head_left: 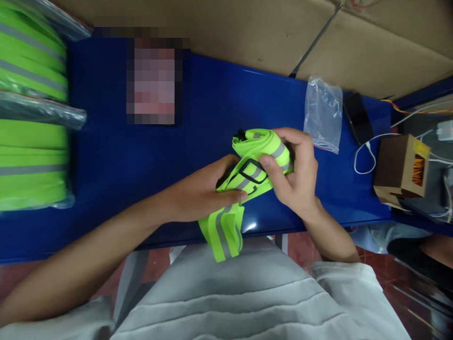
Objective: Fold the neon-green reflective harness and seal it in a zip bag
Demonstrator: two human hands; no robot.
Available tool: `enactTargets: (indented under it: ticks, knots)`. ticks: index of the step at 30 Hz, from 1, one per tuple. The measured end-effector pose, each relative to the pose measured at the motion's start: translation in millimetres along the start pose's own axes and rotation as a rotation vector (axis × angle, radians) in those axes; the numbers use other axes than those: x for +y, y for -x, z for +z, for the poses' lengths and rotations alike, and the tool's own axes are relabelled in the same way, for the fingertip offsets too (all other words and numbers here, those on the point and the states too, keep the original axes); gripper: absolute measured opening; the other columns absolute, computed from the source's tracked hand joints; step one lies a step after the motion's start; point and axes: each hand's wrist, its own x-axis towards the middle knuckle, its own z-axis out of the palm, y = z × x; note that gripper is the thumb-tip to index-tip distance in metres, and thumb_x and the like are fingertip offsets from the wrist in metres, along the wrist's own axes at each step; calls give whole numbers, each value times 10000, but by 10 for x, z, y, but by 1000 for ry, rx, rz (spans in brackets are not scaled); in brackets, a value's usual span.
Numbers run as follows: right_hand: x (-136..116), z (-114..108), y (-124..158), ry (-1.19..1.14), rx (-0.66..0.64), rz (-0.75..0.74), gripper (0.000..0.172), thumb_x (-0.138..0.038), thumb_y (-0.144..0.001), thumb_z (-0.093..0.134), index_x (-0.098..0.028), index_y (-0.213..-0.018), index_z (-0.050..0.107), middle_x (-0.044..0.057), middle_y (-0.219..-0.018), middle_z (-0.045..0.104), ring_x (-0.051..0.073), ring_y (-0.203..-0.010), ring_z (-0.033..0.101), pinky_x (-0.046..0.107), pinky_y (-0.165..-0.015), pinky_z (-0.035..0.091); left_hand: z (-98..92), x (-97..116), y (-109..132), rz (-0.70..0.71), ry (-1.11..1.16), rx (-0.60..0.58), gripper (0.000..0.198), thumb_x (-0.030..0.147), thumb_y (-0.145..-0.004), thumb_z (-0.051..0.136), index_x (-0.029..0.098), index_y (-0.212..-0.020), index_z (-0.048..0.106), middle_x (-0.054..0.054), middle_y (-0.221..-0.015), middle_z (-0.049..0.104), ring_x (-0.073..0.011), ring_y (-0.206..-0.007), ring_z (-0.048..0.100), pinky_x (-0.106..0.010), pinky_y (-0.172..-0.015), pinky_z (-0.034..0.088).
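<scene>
A bright green strap with a grey reflective stripe (279,151) is partly rolled up between my hands, just above the front of the blue table. A black plastic buckle (253,171) shows on its side, and a folded end hangs down past the table's edge. My left hand (221,191) grips the strap near the hanging end, thumb on top. Around the rolled part curls my right hand (299,174), with its thumb pressed on the green webbing near the buckle. The fingers behind the roll are partly hidden.
Bagged green reflective straps (33,141) are stacked at the left. A clear zip bag (322,115), a black phone (358,118) and a small cardboard box (399,167) with white cables lie on the right of the blue table (106,165). Large cartons (247,33) line the back.
</scene>
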Motion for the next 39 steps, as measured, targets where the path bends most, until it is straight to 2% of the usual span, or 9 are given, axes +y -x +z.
enactTargets:
  ticks: [3,13,21,23,26,29,32,36,39]
  knots:
    - [-23,52,-27,-150,2,122,308,-485,-983,633,-276,-1203,581,26,-1030,698,223,-943,694,412,-869,599,-45,34,-15,-52,-81,-56,366,454,-878,675,166,-1101,638,-4,-947,701,-184,-815,651,-242,-707,489]
    - [-1,64,-53,-548,-143,486,343,-560,-912,714,-259,-1063,649,-12,-915,718,149,-787,683,264,-663,556,-169,20,16,-99,-91,-174,287,367,-796,768,150,-983,747,-5,-911,776,-207,-819,712,-220,-669,488]
    - [46,200,-28,-805,-392,832,442,-631,-934,627,-221,-1075,715,38,-921,782,225,-873,760,341,-733,625,-140,-28,-11,-10,94,-251,170,325,-807,784,172,-868,744,18,-815,768,-163,-733,703,-230,-696,522]
    - [52,209,-2,-718,-361,738,430,-604,-985,557,-230,-1118,720,38,-983,784,230,-970,752,369,-836,622,-109,-53,-28,92,99,-255,154,308,-826,770,170,-889,746,7,-857,774,-165,-787,708,-237,-755,533]
    - [41,175,35,-411,-198,388,339,-503,-1037,519,-282,-1209,709,28,-1235,732,223,-1164,686,415,-1047,542,-58,-95,-37,172,48,-227,192,313,-838,758,159,-953,746,-29,-966,779,-190,-890,712,-251,-814,538]
    - [21,100,53,-152,-71,117,310,-422,-1063,481,-319,-1272,685,44,-1306,678,236,-1209,648,450,-1094,501,-35,-103,-29,167,18,-183,232,349,-851,751,153,-975,736,-39,-998,770,-206,-934,704,-259,-825,540]
    - [12,30,57,-80,-203,-32,422,-509,-1066,419,-302,-1368,630,87,-1338,656,276,-1270,613,488,-1108,490,-47,-85,-32,142,85,-162,206,342,-861,742,152,-934,717,-14,-902,748,-168,-824,682,-229,-723,531]
    - [-3,10,68,-24,-419,-61,908,-708,-819,722,-234,-1539,436,171,-1513,515,358,-1418,486,559,-1169,437,-72,-95,-63,129,156,-179,183,307,-814,775,145,-819,689,17,-749,685,-121,-679,612,-205,-622,493]
    - [-21,34,72,-27,-389,15,887,-662,-763,809,-256,-1485,490,153,-1454,558,341,-1355,542,552,-1142,466,-76,-117,-73,106,159,-170,213,309,-774,807,141,-784,676,21,-709,670,-121,-657,609,-205,-602,482]
